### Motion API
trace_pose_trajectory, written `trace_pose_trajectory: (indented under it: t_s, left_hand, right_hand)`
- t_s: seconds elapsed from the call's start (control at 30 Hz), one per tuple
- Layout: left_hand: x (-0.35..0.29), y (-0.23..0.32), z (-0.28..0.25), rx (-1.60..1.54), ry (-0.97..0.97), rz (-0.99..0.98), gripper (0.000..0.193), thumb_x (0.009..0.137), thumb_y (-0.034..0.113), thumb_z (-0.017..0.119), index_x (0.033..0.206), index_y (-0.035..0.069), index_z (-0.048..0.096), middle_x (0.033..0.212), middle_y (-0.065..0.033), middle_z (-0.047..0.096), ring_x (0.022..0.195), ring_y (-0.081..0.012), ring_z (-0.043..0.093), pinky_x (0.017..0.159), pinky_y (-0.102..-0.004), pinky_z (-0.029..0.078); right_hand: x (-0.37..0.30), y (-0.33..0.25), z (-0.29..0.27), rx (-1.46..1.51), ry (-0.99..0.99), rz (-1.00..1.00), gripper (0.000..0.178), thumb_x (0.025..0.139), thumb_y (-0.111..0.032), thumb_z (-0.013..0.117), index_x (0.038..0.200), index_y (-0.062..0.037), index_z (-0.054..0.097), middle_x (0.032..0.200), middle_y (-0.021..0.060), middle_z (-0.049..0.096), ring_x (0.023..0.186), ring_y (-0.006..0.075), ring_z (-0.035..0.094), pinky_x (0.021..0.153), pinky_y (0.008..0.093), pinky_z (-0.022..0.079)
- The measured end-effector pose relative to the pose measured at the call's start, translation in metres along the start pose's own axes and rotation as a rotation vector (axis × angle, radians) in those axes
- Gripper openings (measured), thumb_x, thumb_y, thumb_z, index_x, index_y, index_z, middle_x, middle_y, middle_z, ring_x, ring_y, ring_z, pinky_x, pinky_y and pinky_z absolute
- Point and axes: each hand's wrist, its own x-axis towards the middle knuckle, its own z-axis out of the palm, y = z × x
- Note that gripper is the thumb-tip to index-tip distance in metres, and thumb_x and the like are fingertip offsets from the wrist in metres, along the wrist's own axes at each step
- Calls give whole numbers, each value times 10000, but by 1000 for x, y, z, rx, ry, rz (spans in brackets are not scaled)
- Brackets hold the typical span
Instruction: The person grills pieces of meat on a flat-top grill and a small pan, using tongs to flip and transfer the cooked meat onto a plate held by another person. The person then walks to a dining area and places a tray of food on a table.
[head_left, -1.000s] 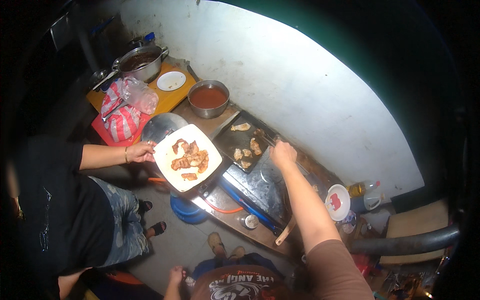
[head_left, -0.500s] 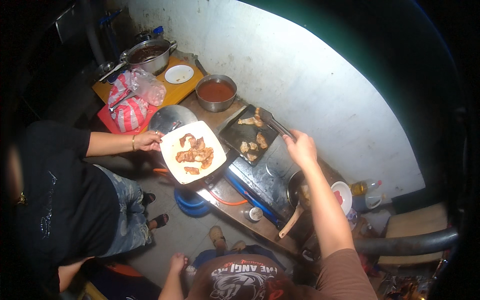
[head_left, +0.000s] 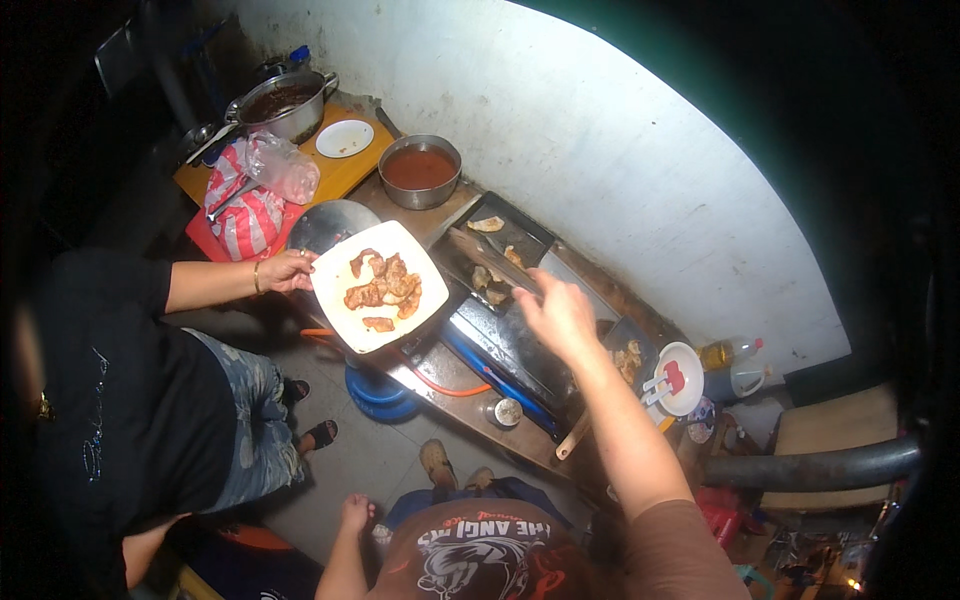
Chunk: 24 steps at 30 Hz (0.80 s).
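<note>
My right hand [head_left: 560,315] is closed around a pair of tongs [head_left: 490,262], whose blurred tips reach past the left edge of a black griddle pan [head_left: 520,232]. Whether the tips grip anything I cannot tell. Several pieces of meat [head_left: 486,224] lie in that pan, some partly behind the tongs. Left of it, a co-worker's hand [head_left: 290,270] holds out a square cream plate [head_left: 335,315] bearing several browned meat pieces [head_left: 385,287]. Low by my body hangs my left hand [head_left: 357,513], its fingers loosely curled with nothing seen in them.
A steel bowl of reddish sauce [head_left: 420,172] stands behind the plate. Farther left are a large pot [head_left: 290,110], a white plate [head_left: 345,139] and a striped plastic bag [head_left: 250,220]. Beside my right forearm sit a wooden-handled pan [head_left: 574,437], a white bowl [head_left: 684,385] and an oil bottle [head_left: 725,352].
My right hand has moved left and nearer with the tongs, whose tips swung from the pan's far right side toward the held plate. My left hand stays low.
</note>
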Motion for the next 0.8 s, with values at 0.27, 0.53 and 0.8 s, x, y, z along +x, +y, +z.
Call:
trace_pose_trajectory:
  t_s: [0.27, 0.53, 0.8]
  left_hand:
    - [-21, 9, 3, 0, 17, -108, 151, 960, 166, 507, 1007, 34, 565, 743, -82, 639, 533, -151, 566, 487, -300, 473]
    - [-16, 13, -2, 17, 25, -64, 151, 963, 134, 510, 981, -5, 568, 711, -68, 626, 515, -132, 541, 461, -290, 436]
    - [-26, 34, 6, 22, 23, -59, 148, 959, 144, 522, 970, 0, 555, 694, -57, 609, 516, -132, 547, 469, -286, 442]
  right_hand:
    - [19, 55, 35, -277, -184, -110, 345, 876, -289, 640, 1160, -95, 638, 925, 209, 697, 887, 393, 671, 765, 495, 527]
    - [34, 80, 40, 126, -123, 86, 411, 886, -344, 621, 1161, -43, 670, 1022, 248, 688, 991, 397, 660, 879, 456, 507]
    - [53, 98, 27, 121, -119, 264, 498, 872, -379, 631, 1170, 20, 657, 1094, 290, 660, 1081, 397, 634, 945, 441, 482]
